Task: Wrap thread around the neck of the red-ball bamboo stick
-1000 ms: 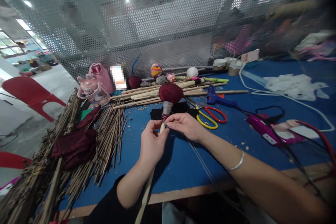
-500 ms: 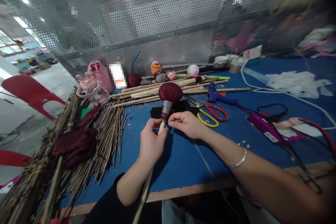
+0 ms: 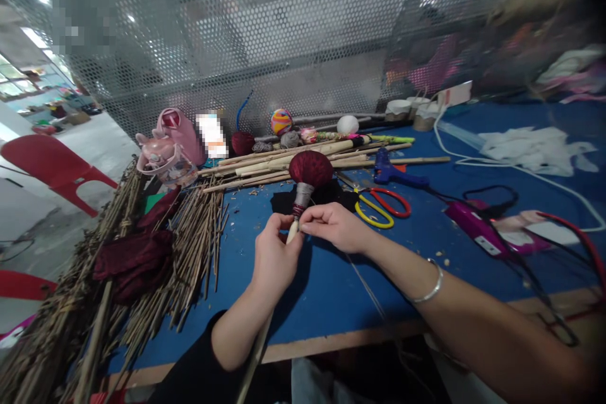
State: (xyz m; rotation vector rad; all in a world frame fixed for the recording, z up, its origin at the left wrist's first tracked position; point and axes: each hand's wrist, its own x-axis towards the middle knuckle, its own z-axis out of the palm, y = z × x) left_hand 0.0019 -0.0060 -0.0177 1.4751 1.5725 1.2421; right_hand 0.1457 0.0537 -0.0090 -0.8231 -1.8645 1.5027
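Note:
My left hand [image 3: 278, 251] is wrapped round a pale wooden stick [image 3: 256, 353], just below its bound end. At the top of the stick sits a dark red fabric-covered ball [image 3: 311, 168]. Grey thread wrapping [image 3: 303, 194] covers its neck, with dark red cloth gathered beneath. Close beside the neck my right hand [image 3: 331, 225] is closed in a pinch on a thin thread [image 3: 362, 278], whose strands hang down past the table's front edge. The thread between the fingertips is barely visible. Black cloth [image 3: 279, 202] lies under the ball.
Scissors [image 3: 376, 213] with yellow and red handles lie right of my hands, near a blue glue gun [image 3: 392, 172]. A purple power strip [image 3: 478, 233] is farther right. Thin sticks [image 3: 189, 252] and dark red cloth [image 3: 137, 259] lie left. A perforated metal screen [image 3: 284, 31] stands behind.
The ball and stick have tilted slightly to the right. My right hand has shifted a little left, closer to the stick, still pinching; my left hand keeps its hold.

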